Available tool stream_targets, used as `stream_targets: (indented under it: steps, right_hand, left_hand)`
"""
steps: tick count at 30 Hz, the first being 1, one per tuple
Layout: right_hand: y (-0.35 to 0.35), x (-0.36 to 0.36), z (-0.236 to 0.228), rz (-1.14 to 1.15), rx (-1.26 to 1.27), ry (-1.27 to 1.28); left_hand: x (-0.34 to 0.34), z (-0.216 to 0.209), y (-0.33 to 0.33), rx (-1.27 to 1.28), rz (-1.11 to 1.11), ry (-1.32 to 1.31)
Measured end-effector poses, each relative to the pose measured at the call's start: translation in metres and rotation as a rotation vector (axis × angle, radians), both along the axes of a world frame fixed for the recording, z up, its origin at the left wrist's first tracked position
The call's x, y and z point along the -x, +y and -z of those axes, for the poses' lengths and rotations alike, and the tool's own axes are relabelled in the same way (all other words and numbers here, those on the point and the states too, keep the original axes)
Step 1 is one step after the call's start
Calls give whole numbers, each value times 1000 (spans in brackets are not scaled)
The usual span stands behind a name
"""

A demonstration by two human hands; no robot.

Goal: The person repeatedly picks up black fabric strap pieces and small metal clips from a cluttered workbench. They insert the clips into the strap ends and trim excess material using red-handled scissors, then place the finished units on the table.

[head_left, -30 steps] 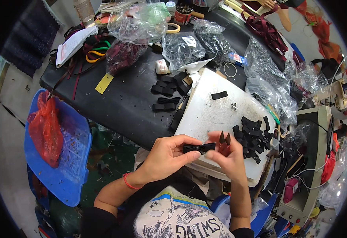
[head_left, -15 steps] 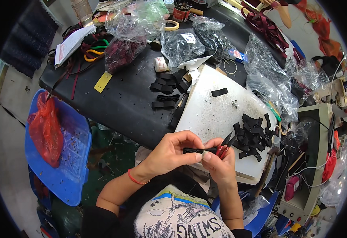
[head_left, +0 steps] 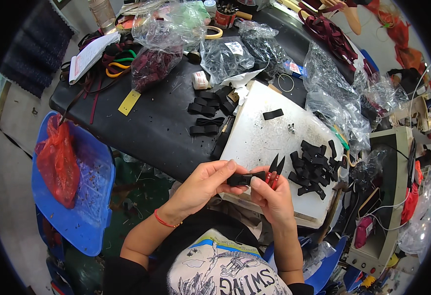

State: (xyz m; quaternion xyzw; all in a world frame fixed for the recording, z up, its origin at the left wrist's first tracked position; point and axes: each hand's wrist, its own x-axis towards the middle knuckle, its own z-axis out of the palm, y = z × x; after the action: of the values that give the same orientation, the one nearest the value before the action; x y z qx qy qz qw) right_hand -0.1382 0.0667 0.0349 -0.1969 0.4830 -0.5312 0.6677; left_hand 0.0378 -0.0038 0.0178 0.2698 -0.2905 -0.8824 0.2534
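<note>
Close in front of my body, a folded black ribbon band stretches between my two hands. My left hand pinches its left end, thumb lying along the top. The thumb and fingers of my right hand press on its other end. That same hand also keeps a pair of thread snips with red handles, dark blades parted and pointing away from me. Just past the right hand lies a heap of black ribbon pieces on a white board. A single black strip rests farther up the board.
Bundled black ribbons lie on the black tabletop left of the board. Clear plastic bags crowd the far side. A blue plastic tray with a red bag stands at the left. A grey machine casing is at the right.
The black band has been turned, showing a broader face. My left thumb has lifted and shifted up over it. The snips now point more straight away from me.
</note>
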Motion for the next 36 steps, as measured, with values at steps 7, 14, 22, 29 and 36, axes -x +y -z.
stream_targets:
  steps: [7, 14, 22, 29, 36]
  right_hand:
    - [-1, 10, 2, -214, 637, 1028]
    - [16, -3, -2, -81, 586, 1608]
    - [-2, -10, -4, -215, 647, 1800]
    - [-4, -6, -4, -303, 353, 1508]
    - [-7, -5, -10, -203, 540, 1509]
  left_hand:
    - [-10, 2, -2, -141, 244, 65]
    - [2, 5, 6, 134, -124, -103]
    - [4, 10, 16, 253, -140, -234]
    - [2, 12, 20, 537, -144, -334]
    - [2, 12, 19, 343, -121, -218]
